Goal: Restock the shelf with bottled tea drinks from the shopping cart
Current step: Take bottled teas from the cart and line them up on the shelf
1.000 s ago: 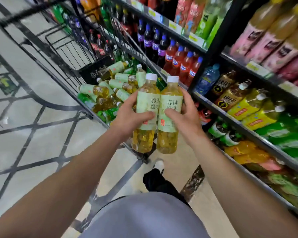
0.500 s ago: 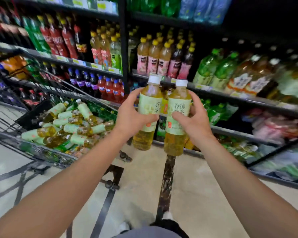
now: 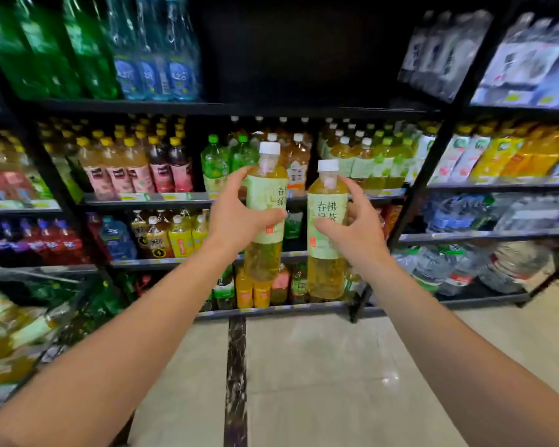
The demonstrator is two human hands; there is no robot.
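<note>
Hands hold two tea bottles upright before the shelf: left hand grasps the left bottle, right hand grasps the right bottle.

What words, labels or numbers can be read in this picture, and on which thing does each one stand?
"春拂" over "绿茶": label of the tea bottle in the right hand.
"春" over "绿", partly hidden by the fingers: label of the tea bottle in the left hand.
Shelf bottles and price tags: too blurred to read.
</note>
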